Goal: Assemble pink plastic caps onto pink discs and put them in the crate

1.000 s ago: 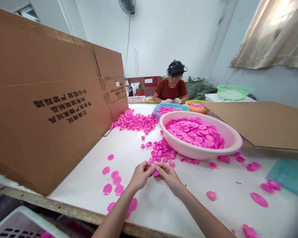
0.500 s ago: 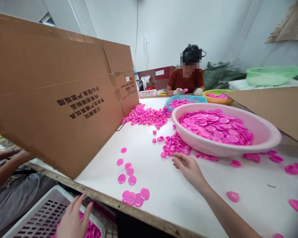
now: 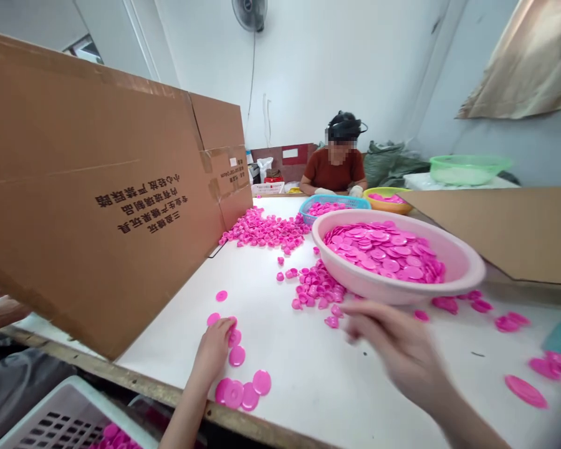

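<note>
Left hand (image 3: 214, 352), left of the lower centre: fingers curled down at a loose line of flat pink discs (image 3: 237, 356) on the white counter (image 3: 318, 380); from where I stand, can't tell if they grip one. Right hand (image 3: 397, 346), lower right of centre, blurred, just beside small pink cups (image 3: 315, 287); its fingers unreadable too. Pale pink basin (image 3: 464, 269), right of centre, heaped with more discs. Cardboard box (image 3: 98, 137) fills the left. Co-worker (image 3: 334, 169) seated at top centre.
</note>
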Demonstrator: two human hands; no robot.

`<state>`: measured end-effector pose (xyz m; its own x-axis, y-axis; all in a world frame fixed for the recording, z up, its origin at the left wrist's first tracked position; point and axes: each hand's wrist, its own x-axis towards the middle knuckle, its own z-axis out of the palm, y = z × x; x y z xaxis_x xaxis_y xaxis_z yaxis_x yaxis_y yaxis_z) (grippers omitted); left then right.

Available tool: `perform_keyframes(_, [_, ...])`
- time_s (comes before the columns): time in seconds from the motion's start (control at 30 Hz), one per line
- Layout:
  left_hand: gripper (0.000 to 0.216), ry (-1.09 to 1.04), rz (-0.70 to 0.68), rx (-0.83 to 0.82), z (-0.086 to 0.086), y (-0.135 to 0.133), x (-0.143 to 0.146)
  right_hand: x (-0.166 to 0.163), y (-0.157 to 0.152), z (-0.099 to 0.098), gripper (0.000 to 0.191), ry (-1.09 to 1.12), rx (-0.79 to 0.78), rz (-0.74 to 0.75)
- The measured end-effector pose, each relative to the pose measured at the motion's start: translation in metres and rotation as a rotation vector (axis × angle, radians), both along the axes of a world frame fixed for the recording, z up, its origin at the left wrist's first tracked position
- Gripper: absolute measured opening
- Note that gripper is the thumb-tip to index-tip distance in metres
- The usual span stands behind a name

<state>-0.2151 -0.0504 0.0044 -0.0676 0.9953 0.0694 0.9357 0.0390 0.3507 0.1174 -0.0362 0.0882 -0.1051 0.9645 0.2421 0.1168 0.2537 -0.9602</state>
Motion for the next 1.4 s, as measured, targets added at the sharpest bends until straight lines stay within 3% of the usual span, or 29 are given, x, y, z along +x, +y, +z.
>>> perform_keyframes(0.07, [0.033, -0.009, 0.035, 0.028, -0.005, 0.003, -0.001, -0.022, 0.02, -0.018, 0.025, -0.244, 0.005, 0.115])
perform_keyframes(0.2, [0.025, -0.052, 0.115, 0.073, -0.006, 0.0, -0.004, -0.06, 0.053, -0.069, 0.045, -0.62, 0.102, 0.087])
perform_keyframes(0.33, [0.025, -0.137, 0.121, 0.143, 0.008, -0.009, 0.008, -0.07, 0.053, -0.095, 0.043, -0.801, 0.166, 0.127])
perform_keyframes(0.5, [0.027, -0.413, -0.029, 0.174, 0.036, 0.004, 0.062, -0.053, 0.035, -0.093, 0.03, -0.777, 0.142, 0.125])
perform_keyframes(0.63, [0.023, -0.481, -0.172, 0.176, 0.045, 0.033, 0.112, -0.038, 0.031, -0.089, 0.037, -0.62, 0.001, 0.123])
perform_keyframes(0.77, [0.027, -0.682, -0.161, 0.183, 0.035, 0.048, 0.142, -0.026, 0.036, -0.075, 0.045, -0.421, -0.098, 0.16])
perform_keyframes(0.93, [0.032, -1.002, -0.155, 0.016, 0.016, 0.041, 0.157, -0.024, 0.043, -0.06, 0.034, -0.067, -0.261, 0.217])
perform_keyframes(1.17, [0.026, -0.728, -0.186, -0.033, 0.005, 0.043, 0.161, -0.029, 0.047, -0.085, 0.021, -0.022, -0.532, 0.069])
perform_keyframes(1.4, [0.019, -0.678, -0.209, -0.281, 0.002, 0.061, 0.155, -0.029, 0.051, -0.087, 0.017, -0.118, -0.701, 0.114])
